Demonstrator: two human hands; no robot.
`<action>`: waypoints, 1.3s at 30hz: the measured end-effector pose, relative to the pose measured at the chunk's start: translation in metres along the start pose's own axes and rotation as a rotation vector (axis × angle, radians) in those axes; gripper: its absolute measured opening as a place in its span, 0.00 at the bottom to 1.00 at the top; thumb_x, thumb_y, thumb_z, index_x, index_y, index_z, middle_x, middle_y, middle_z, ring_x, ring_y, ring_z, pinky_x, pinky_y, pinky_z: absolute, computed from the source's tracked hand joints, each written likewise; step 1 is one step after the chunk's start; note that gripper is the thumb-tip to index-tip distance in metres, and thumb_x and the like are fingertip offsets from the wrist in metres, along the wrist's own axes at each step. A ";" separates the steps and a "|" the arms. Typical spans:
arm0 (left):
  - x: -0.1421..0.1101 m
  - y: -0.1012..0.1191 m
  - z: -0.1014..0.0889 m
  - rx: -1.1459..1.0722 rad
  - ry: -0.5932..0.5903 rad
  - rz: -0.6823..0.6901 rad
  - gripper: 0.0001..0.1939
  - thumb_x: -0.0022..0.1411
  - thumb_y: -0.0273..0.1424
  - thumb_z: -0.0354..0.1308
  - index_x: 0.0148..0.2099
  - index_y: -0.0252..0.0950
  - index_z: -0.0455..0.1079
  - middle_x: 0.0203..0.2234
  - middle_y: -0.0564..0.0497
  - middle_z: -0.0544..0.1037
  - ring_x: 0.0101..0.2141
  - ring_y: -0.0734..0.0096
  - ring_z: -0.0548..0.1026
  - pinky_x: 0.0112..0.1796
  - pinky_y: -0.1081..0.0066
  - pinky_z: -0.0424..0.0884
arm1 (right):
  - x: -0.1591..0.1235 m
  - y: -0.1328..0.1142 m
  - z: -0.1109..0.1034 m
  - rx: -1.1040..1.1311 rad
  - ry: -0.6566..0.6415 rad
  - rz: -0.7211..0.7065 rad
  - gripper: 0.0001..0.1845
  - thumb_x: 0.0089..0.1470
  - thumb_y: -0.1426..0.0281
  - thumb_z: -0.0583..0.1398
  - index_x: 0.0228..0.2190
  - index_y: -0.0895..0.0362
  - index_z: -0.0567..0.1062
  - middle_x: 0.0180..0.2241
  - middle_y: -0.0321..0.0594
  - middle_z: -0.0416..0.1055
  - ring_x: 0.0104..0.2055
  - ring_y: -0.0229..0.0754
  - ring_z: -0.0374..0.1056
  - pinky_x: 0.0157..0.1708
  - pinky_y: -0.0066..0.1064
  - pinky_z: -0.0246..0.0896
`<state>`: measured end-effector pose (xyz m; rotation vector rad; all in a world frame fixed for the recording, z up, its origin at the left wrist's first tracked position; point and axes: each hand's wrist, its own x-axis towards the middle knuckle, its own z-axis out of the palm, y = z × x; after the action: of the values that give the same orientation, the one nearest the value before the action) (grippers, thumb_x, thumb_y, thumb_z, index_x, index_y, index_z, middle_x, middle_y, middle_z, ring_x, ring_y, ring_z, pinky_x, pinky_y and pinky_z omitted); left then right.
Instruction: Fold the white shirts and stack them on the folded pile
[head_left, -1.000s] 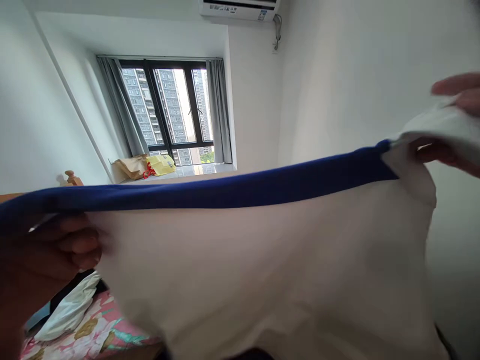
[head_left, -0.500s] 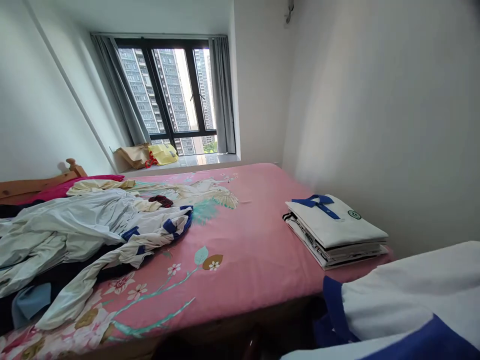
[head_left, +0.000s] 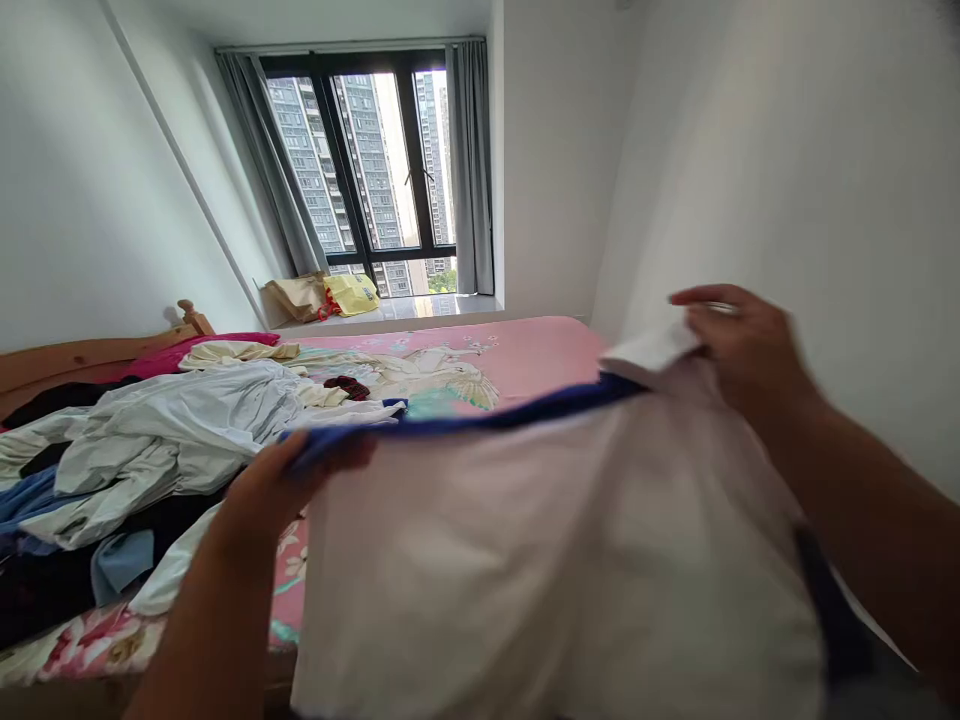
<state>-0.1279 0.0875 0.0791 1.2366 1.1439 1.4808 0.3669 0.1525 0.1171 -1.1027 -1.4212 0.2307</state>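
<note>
A white shirt with blue trim [head_left: 480,560] hangs stretched out in front of me, blurred by motion. My left hand [head_left: 281,475] grips its blue edge at the left, fingers curled round the cloth. At the upper right my right hand [head_left: 739,335] pinches a white part of the same shirt, a ring on one finger. Between the hands the blue edge runs slanting up to the right. The shirt's lower end drops out of view at the bottom.
Loose clothes [head_left: 172,430] lie heaped on the left of the bed, which has a pink flowered sheet [head_left: 540,345]. A wooden headboard [head_left: 82,365] stands at left. Paper and yellow bags [head_left: 352,294] rest on the window sill. A wall [head_left: 825,180] rises on the right.
Both hands have come into view, holding up the shirt that was at the lower right. The shirt now hides the folded stack on the bed. The view has shifted slightly.
</note>
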 end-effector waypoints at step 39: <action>-0.050 -0.225 -0.085 0.621 0.231 -0.677 0.14 0.39 0.39 0.61 0.27 0.37 0.65 0.14 0.56 0.69 0.17 0.69 0.67 0.20 0.71 0.60 | -0.347 0.097 0.078 0.609 0.162 1.125 0.17 0.40 0.63 0.65 0.33 0.60 0.75 0.28 0.38 0.76 0.29 0.42 0.70 0.30 0.30 0.64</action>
<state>-0.1924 0.0745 -0.1576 0.9088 2.0339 0.7801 0.2705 -0.0082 -0.1999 -1.2381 -0.3839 1.2459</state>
